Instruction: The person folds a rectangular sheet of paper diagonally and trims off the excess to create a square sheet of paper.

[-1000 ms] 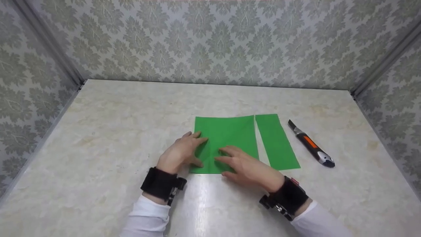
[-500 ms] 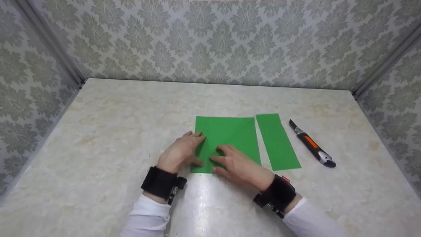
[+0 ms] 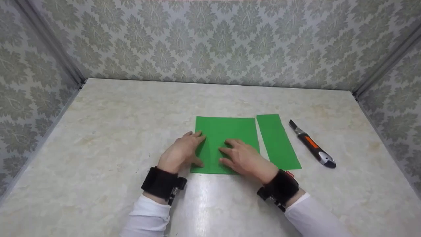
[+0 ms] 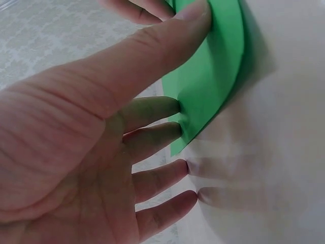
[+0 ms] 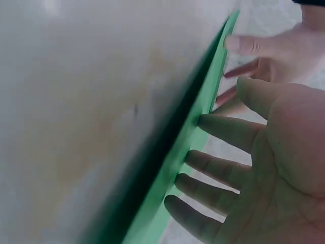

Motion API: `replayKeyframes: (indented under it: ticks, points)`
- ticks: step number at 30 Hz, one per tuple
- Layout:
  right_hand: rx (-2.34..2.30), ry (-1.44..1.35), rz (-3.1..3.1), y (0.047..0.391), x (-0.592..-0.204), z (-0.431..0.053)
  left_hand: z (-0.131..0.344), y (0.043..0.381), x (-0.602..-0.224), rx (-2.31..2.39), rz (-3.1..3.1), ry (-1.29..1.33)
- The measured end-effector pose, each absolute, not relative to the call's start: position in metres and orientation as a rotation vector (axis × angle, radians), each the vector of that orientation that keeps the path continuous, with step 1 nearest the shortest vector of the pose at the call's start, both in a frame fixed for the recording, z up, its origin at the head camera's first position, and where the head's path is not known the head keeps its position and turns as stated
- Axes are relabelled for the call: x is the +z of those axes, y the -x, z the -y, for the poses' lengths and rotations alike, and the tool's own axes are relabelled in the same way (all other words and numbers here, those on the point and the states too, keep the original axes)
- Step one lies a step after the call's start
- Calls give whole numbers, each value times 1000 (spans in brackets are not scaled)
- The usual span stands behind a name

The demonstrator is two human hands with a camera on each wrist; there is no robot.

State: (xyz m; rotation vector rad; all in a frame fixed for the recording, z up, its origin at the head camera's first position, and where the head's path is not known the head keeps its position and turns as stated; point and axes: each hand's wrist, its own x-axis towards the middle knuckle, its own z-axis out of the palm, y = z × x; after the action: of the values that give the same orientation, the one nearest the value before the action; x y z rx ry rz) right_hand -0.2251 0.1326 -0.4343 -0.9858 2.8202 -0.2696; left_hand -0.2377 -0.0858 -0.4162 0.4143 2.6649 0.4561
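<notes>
A roughly square sheet of green paper [image 3: 227,128] lies on the table. My left hand [image 3: 180,152] rests at its left edge, with the thumb and some fingertips touching the paper. In the left wrist view, the fingers of that hand [image 4: 101,132] are spread, and two fingertips lie off the sheet. My right hand [image 3: 247,159] presses its fingertips on the sheet's near right part. The right wrist view has this hand's fingers [image 5: 218,168] extended along the green paper, whose near edge stands slightly off the table. The right hand covers the sheet's near right corner.
A narrower strip of green paper [image 3: 279,143] lies just right of the sheet, across a thin wedge-shaped gap. Farther right is a utility knife [image 3: 310,143], blade exposed and pointing away. A patterned wall [image 3: 217,42] borders the table [image 3: 131,108] behind.
My right hand slid left over the sheet, then back right and slightly away. Ripples in the sheet have flattened. My left hand has stayed in place.
</notes>
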Motion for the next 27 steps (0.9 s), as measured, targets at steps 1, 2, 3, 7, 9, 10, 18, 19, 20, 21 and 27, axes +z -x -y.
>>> replayKeyframes:
  ticks: [1, 2, 3, 7, 9, 10, 18, 19, 20, 21, 27]
  points:
    - [-256, 947, -2830, 228, -433, -135, 86, 238, -416, 457, -2665, -416]
    - [-240, 911, -2839, 232, -433, -138, 86, 238, -416, 458, -2663, -417]
    - [-224, 873, -2846, 236, -432, -140, 86, 238, -416, 460, -2661, -420]
    - [-116, 755, -2865, 252, -429, -150, 86, 237, -416, 473, -2658, -422]
    - [-80, 708, -2869, 260, -429, -155, 86, 237, -416, 479, -2654, -414]
    - [-57, 694, -2872, 264, -429, -157, 86, 237, -415, 482, -2651, -410]
    - [-24, 602, -2886, 284, -429, -170, 90, 237, -415, 494, -2622, -416]
    - [-32, 591, -2886, 286, -429, -172, 91, 236, -415, 494, -2620, -426]
    - [-39, 586, -2887, 288, -429, -173, 92, 236, -415, 492, -2618, -434]
    - [-52, 576, -2885, 290, -429, -174, 93, 237, -415, 486, -2617, -443]
    - [-107, 571, -2904, 301, -430, -181, 98, 239, -414, 434, -2596, -485]
